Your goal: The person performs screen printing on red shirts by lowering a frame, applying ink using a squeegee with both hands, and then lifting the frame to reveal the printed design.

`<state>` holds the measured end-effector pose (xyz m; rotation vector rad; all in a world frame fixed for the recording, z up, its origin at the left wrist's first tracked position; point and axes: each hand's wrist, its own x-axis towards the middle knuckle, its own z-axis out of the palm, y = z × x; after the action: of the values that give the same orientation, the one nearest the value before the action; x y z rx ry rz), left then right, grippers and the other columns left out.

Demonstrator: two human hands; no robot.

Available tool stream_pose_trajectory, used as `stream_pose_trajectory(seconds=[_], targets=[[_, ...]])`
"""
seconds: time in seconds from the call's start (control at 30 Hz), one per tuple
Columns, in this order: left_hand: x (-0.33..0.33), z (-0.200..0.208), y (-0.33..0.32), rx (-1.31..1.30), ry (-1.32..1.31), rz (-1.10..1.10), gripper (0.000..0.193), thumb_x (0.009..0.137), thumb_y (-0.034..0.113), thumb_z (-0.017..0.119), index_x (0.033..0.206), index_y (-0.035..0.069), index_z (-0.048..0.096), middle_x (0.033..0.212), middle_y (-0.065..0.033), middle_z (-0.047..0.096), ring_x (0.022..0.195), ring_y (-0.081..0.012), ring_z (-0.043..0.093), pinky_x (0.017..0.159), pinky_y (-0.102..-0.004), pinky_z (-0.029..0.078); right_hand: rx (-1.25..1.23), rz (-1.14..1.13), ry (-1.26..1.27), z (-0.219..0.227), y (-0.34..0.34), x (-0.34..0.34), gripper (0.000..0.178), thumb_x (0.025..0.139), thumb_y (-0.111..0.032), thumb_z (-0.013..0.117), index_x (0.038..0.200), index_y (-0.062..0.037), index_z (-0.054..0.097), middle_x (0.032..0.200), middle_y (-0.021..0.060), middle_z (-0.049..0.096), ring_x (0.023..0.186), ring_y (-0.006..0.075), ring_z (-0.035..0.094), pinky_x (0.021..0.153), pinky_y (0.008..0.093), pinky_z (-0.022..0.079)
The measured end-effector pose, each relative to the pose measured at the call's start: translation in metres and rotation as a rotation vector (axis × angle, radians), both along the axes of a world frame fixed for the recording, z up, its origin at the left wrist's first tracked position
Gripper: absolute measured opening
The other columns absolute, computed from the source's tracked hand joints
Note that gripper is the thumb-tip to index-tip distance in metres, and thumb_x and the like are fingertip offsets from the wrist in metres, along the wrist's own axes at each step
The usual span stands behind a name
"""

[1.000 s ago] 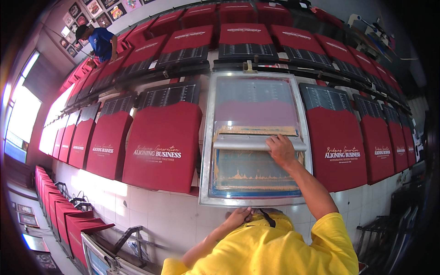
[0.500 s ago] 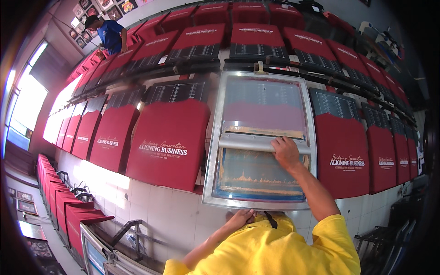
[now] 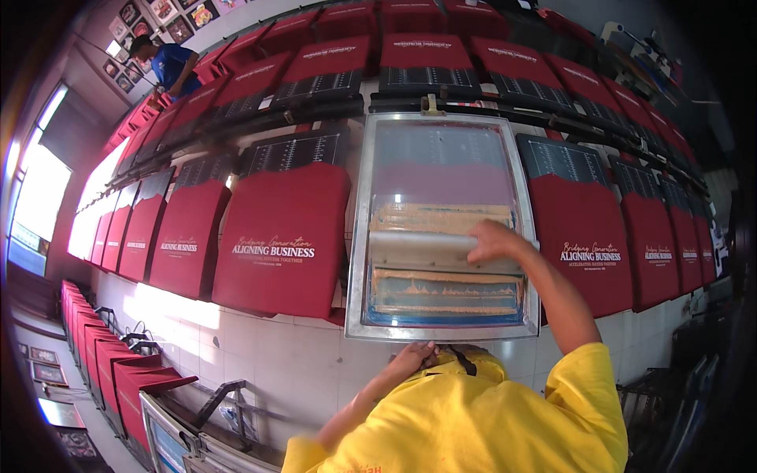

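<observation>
My right hand (image 3: 498, 241) is closed around the right part of a grey squeegee (image 3: 418, 251), which spans most of a printing screen's width. The screen's silver metal frame (image 3: 359, 236) lies over a red fabric-covered board, visible through the mesh. Tan ink bands (image 3: 445, 281) show on the mesh on both sides of the squeegee. Close by the frame's near edge, my left hand (image 3: 415, 359) has its fingers curled together; whatever they hold, if anything, is hidden.
Printed red shirts on boards stand left (image 3: 280, 244) and right (image 3: 579, 244) of the screen, with more rows behind. A clamp (image 3: 430, 105) sits at the frame's far edge. A person in blue (image 3: 175, 69) stands far left. Metal frames (image 3: 169, 433) lean at lower left.
The squeegee has come nearer to me along the screen, with my right hand on it, and shows a broader face. My left hand stays by the near edge. The whole view has shifted slightly.
</observation>
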<state>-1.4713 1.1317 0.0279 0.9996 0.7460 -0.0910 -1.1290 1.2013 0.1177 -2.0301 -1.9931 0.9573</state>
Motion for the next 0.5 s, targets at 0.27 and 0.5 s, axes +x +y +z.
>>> stream_pose_trajectory(seconds=[0.27, 0.5], targets=[[-0.01, 0.025, 0.008, 0.172, -0.02, -0.047, 0.031, 0.104, 0.033, 0.048, 0.094, 0.006, 0.058, 0.064, 0.0011, 0.049, 0.058, -0.0087, 0.043, 0.057, -0.0225, 0.036, 0.415, -0.09, -0.386, -0.01, -0.128, -0.117, 0.024, 0.072, -0.013, 0.07, 0.092, -0.0052, 0.061, 0.098, 0.0105, 0.061, 0.094, 0.0294, 0.06, 0.076, 0.0422, 0.05], [-0.01, 0.14, 0.089, 1.807, 0.009, -0.228, 0.039, 0.072, 0.014, 0.071, 0.107, 0.001, 0.065, 0.107, -0.0128, 0.06, 0.107, -0.0304, 0.056, 0.092, -0.0414, 0.045, 0.458, -0.141, -0.413, -0.012, -0.135, -0.121, 0.026, 0.073, -0.008, 0.068, 0.098, -0.0045, 0.059, 0.1, 0.0105, 0.06, 0.095, 0.0286, 0.059, 0.079, 0.0401, 0.05]])
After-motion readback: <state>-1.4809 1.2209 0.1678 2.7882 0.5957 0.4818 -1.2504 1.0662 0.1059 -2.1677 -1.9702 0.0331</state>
